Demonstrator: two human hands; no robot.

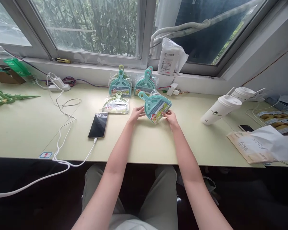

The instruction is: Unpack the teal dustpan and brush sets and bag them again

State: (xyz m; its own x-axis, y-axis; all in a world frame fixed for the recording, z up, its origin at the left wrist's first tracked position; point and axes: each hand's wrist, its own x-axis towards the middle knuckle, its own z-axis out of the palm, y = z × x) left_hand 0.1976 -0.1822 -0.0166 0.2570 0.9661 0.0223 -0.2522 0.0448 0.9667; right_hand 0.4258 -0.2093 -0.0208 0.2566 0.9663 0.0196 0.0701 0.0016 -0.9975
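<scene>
A teal dustpan-and-brush set (156, 107) in clear wrap is tilted above the table, between my hands. My right hand (170, 117) grips its lower right edge. My left hand (137, 114) is at its left side, fingers apart and pointing toward it; whether they touch it is unclear. Just left of my left hand, a green wrapped set (117, 104) lies on the table. Behind stand two groups of wrapped sets, a teal one in front at the left (120, 86) and another teal one at the right (145, 83), near the window sill.
A phone (98, 125) with a white charging cable (60, 137) lies left on the table (21, 127). To the right are white lidded cups (220, 110), a paper bag (247, 148) and a dark phone (246, 128). A tissue pack (169, 59) stands on the sill.
</scene>
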